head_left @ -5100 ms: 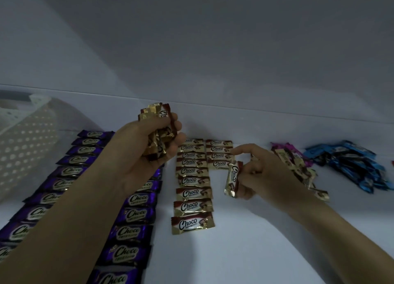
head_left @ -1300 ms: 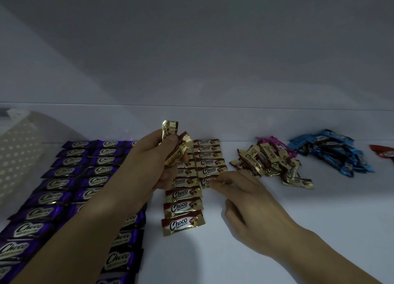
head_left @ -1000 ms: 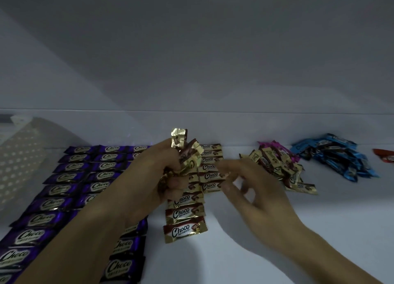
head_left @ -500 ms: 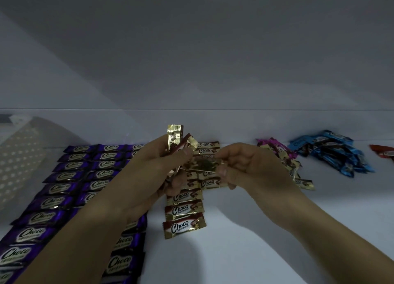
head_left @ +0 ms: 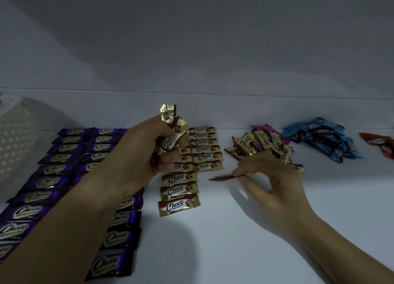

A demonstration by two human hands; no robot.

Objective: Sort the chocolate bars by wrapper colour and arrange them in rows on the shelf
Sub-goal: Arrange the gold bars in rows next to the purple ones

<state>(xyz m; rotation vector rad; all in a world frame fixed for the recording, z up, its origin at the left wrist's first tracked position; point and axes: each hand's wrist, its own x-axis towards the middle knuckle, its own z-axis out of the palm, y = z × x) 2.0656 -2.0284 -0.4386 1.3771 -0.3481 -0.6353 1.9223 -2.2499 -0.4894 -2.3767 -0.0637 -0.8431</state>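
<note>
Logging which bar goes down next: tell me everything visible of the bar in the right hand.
The slim wrapped chocolate bar is seen edge-on: a thin, blurred, dark brown-red sliver, print unreadable. It lies roughly level, pointing left. The right hand pinches its right end between thumb and forefinger. It is just right of the near end of the shorter gold-and-brown row, apart from it; contact with the white shelf cannot be told.

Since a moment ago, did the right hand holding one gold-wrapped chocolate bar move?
Yes. The right hand pulled its gold-wrapped bar rightward and nearer, off the laid-out gold rows, over bare white shelf.
</note>
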